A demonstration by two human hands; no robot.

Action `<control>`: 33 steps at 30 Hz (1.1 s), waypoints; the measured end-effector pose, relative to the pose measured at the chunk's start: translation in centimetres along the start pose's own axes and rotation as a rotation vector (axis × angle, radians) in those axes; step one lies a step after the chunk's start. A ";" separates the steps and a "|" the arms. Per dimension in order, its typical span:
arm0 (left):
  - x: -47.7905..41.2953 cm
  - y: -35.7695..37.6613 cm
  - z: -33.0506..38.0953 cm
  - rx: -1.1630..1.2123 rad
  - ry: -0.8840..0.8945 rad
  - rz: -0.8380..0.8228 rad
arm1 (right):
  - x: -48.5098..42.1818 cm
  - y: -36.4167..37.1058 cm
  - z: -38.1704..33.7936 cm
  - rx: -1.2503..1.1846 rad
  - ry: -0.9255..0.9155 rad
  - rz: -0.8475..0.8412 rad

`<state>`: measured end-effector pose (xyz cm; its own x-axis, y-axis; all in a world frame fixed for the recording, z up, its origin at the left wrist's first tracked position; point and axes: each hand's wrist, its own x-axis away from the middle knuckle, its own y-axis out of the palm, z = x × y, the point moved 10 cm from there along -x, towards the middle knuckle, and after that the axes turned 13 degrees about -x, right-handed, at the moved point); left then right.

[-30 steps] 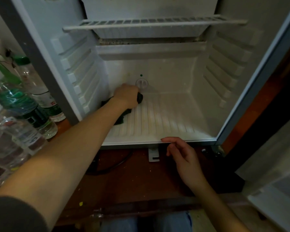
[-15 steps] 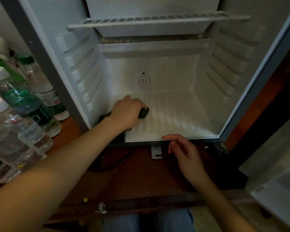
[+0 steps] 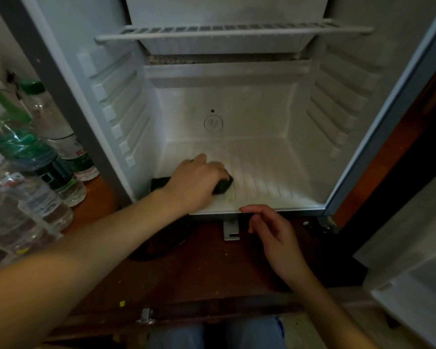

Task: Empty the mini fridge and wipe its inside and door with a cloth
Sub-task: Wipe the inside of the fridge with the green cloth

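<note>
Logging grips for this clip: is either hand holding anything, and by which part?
The left hand grips the dark cloth around its middle, pressing it on the fridge floor; both ends stick out. The right hand holds nothing.

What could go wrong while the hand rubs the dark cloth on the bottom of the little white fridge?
The left hand grips the dark cloth on the ribbed white fridge floor; dirt may stay in the grooves. The forearm passes close to the clear plastic water bottles, so a wide swing might knock one over. The speckled grimy strip under the white wire shelf could get missed.
</note>
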<state>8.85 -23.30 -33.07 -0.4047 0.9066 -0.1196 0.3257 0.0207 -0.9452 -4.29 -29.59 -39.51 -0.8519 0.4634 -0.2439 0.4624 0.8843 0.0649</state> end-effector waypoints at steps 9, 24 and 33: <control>-6.5 2.3 -4.2 0.107 -0.177 -0.136 | 0.0 -0.6 0.1 -0.011 0.002 0.039; 6.6 1.9 -6.0 1.352 -0.756 0.203 | 0.0 -0.9 -0.2 -0.030 -0.010 0.074; -2.3 1.3 -5.3 0.274 -0.554 0.026 | -0.3 -0.6 -0.2 0.001 -0.019 0.053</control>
<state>14.70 -23.11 -32.42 -0.8069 0.5506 -0.2141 0.1397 -0.1743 -0.9747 -4.37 -30.29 -39.28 -0.8217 0.5080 -0.2582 0.5065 0.8587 0.0776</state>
